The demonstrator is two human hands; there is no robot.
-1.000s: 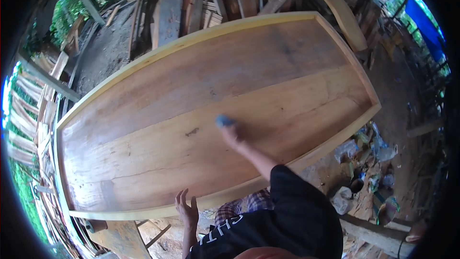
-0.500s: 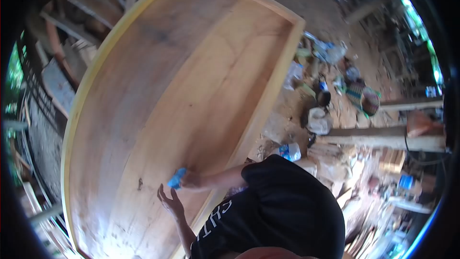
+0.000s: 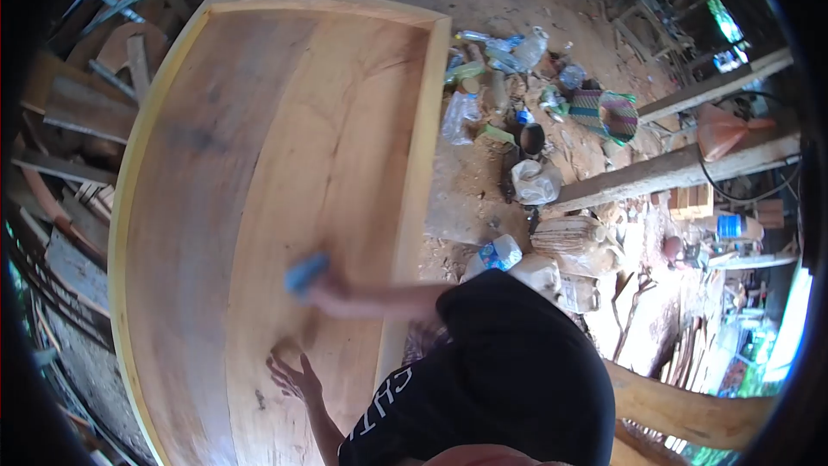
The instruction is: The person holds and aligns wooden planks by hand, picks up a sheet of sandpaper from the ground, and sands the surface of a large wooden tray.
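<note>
My right hand point(image 3: 329, 292), smeared by motion, grips a small blue pad point(image 3: 307, 273) on the wooden panel point(image 3: 276, 207). Whether the pad is folded cloth or sandpaper I cannot tell. Lower down, my left hand point(image 3: 295, 377) has its fingers apart and holds nothing; it is over the panel beside a dark knot, and contact with the wood is unclear. The panel is large, made of reddish and paler boards, with a raised pale rim point(image 3: 121, 250) along its curved far side, its end and its near straight side.
Scrap boards point(image 3: 82, 112) are piled beyond the panel's curved side. On the dirt floor lie plastic bottles point(image 3: 509, 52), a white plastic bag point(image 3: 536, 181) and a woven basket point(image 3: 604, 115). A long timber beam point(image 3: 664, 175) and an orange funnel-like object point(image 3: 729, 131) are at the right.
My right hand has swept the blue pad along the panel, away from my left hand. My left hand stays low with fingers spread. The view has turned, so the panel sits more upright.
</note>
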